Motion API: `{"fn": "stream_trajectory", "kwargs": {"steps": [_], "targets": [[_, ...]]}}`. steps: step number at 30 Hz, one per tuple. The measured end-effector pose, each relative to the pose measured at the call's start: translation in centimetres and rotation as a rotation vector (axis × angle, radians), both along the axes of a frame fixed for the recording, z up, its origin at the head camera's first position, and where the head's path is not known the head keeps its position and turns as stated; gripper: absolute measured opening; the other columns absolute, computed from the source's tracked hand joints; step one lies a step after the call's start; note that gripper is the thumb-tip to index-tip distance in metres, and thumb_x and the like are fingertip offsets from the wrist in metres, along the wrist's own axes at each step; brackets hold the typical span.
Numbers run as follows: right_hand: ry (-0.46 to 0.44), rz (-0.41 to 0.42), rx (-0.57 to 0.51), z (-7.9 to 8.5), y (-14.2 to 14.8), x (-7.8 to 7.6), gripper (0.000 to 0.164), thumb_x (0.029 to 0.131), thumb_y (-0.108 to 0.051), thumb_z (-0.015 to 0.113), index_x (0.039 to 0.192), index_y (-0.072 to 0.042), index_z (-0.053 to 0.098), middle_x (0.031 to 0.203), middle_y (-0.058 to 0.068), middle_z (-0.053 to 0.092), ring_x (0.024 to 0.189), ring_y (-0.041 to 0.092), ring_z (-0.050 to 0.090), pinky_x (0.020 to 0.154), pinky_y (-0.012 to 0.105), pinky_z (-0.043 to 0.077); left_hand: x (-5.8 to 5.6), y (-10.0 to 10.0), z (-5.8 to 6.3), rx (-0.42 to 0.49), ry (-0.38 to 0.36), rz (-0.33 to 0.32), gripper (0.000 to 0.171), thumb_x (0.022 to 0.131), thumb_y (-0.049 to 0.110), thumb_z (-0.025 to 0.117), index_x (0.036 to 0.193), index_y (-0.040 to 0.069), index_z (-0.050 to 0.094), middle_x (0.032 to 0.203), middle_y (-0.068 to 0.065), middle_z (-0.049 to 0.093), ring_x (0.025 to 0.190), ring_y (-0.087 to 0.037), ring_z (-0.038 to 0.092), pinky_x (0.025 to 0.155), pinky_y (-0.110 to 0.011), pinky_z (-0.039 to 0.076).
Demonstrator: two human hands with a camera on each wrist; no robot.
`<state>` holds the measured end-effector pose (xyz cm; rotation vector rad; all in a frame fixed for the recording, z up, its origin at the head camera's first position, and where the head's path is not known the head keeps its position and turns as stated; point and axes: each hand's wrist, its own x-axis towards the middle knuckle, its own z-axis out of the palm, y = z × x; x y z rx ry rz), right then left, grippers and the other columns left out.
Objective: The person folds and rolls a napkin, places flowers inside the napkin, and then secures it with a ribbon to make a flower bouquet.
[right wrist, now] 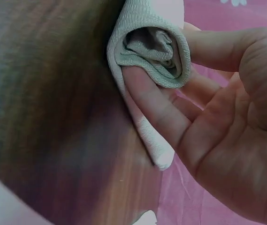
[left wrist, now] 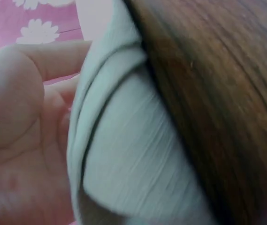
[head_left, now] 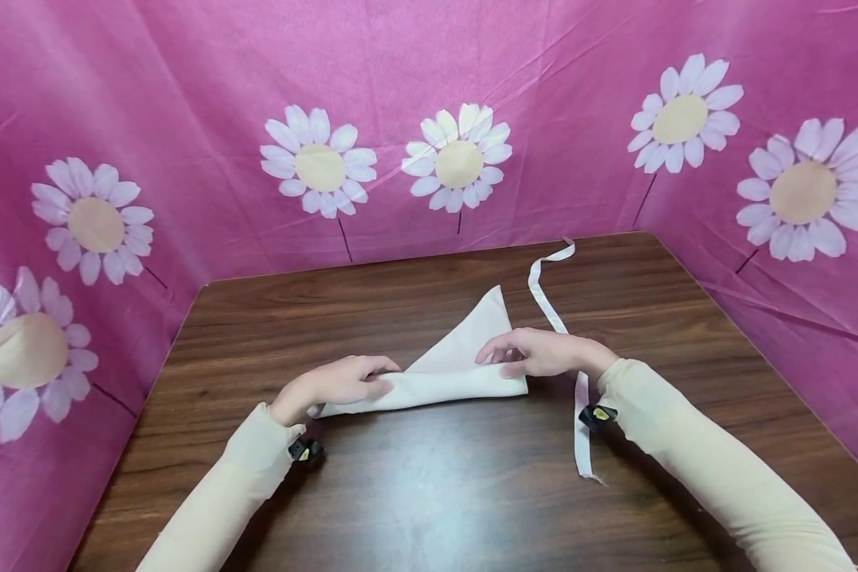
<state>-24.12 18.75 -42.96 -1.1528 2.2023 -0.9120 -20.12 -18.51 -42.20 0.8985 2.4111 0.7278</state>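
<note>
A white cloth (head_left: 443, 388) lies partly rolled up on the table, its near side a thick roll and its far part a flat triangle pointing away. At the left end, my left hand (head_left: 339, 381) holds the roll between thumb and fingers; layered folds of the cloth (left wrist: 128, 140) show in the left wrist view. My right hand (head_left: 543, 352) grips the right end, thumb on the near side and fingers over the far side. In the right wrist view the open spiral end of the cloth (right wrist: 182, 56) shows, with a finger of the right hand (right wrist: 227, 122) against its edge.
A narrow white ribbon (head_left: 541, 300) runs front to back on the right of the dark wooden table (head_left: 415, 477), passing under the right wrist. Pink flowered fabric (head_left: 400, 71) hangs behind the table and at both sides.
</note>
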Motion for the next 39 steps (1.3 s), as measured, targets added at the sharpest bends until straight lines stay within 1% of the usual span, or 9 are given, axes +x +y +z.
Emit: {"fn": "stream_trajectory", "kwargs": {"steps": [2,5,10,14,17,20,23,32,39], "targets": [[0.008,-0.008,0.007,-0.1,0.0,0.3,0.031,0.098,-0.003,0.065,0.129,-0.007,0.065,0.115,0.000,0.069,0.108,0.019,0.063,0.094,0.041,0.050,0.3,-0.3,0.2,-0.012,-0.014,-0.009,0.038,0.105,0.024,0.055,0.137,0.005,0.058,0.123,-0.007,0.066,0.111,-0.019,0.060,0.098,-0.041,0.047],[0.103,-0.025,0.001,-0.2,0.1,0.6,0.031,0.096,0.000,0.066,0.127,-0.005,0.066,0.114,0.001,0.069,0.103,0.018,0.063,0.091,0.040,0.051,0.4,-0.6,0.2,-0.012,0.011,0.009,0.037,0.103,0.023,0.058,0.135,0.003,0.059,0.115,-0.007,0.069,0.104,-0.018,0.063,0.092,-0.041,0.050],[0.379,-0.047,-0.001,0.1,-0.1,0.6,0.035,0.088,0.012,0.066,0.119,-0.004,0.070,0.106,0.005,0.069,0.093,0.022,0.061,0.084,0.040,0.051,0.8,0.0,0.3,-0.005,0.233,0.060,0.031,0.098,0.015,0.066,0.126,0.002,0.064,0.107,-0.008,0.069,0.099,-0.022,0.065,0.089,-0.043,0.051],[0.499,-0.054,0.001,0.9,-0.2,1.1,0.033,0.087,0.007,0.070,0.118,-0.007,0.071,0.110,0.003,0.068,0.096,0.025,0.060,0.086,0.041,0.049,2.2,1.7,1.2,0.039,0.364,0.050,0.034,0.096,0.019,0.069,0.126,0.003,0.066,0.114,-0.009,0.066,0.102,-0.024,0.062,0.092,-0.044,0.049],[0.510,-0.013,-0.009,1.3,-0.2,1.9,0.033,0.089,-0.010,0.079,0.121,-0.009,0.070,0.115,0.001,0.065,0.099,0.023,0.058,0.088,0.039,0.048,3.4,3.2,1.6,0.062,0.386,0.018,0.044,0.094,0.027,0.073,0.132,0.005,0.064,0.121,-0.009,0.063,0.106,-0.025,0.059,0.094,-0.045,0.048],[0.496,0.033,-0.002,1.3,-0.2,2.7,0.050,0.084,-0.025,0.085,0.128,-0.011,0.067,0.119,0.001,0.062,0.101,0.019,0.055,0.087,0.038,0.047,4.4,4.6,1.5,0.039,0.389,-0.006,0.054,0.090,0.030,0.078,0.137,0.009,0.060,0.128,-0.007,0.059,0.113,-0.026,0.056,0.094,-0.049,0.047],[0.489,0.047,0.029,0.9,-0.2,3.4,0.062,0.079,-0.030,0.088,0.133,-0.012,0.064,0.121,0.000,0.059,0.103,0.015,0.052,0.088,0.037,0.047,4.8,5.5,1.1,-0.004,0.382,0.002,0.061,0.088,0.032,0.080,0.141,0.012,0.056,0.132,-0.007,0.056,0.119,-0.028,0.052,0.093,-0.052,0.046],[0.573,0.034,0.028,-0.2,-0.3,4.0,0.055,0.077,-0.007,0.088,0.128,-0.009,0.065,0.118,0.002,0.060,0.106,0.017,0.056,0.090,0.040,0.051,4.9,6.6,0.2,-0.135,0.388,0.059,0.066,0.088,0.039,0.079,0.142,0.013,0.053,0.131,-0.010,0.054,0.120,-0.032,0.051,0.088,-0.055,0.047],[0.554,0.033,0.052,0.1,-0.5,4.0,0.051,0.081,-0.001,0.082,0.128,-0.010,0.064,0.116,0.001,0.061,0.098,0.015,0.059,0.085,0.039,0.053,4.6,7.0,-0.7,-0.137,0.538,0.040,0.050,0.085,0.019,0.082,0.130,0.013,0.061,0.118,-0.008,0.059,0.103,-0.031,0.058,0.073,-0.048,0.052]]}}
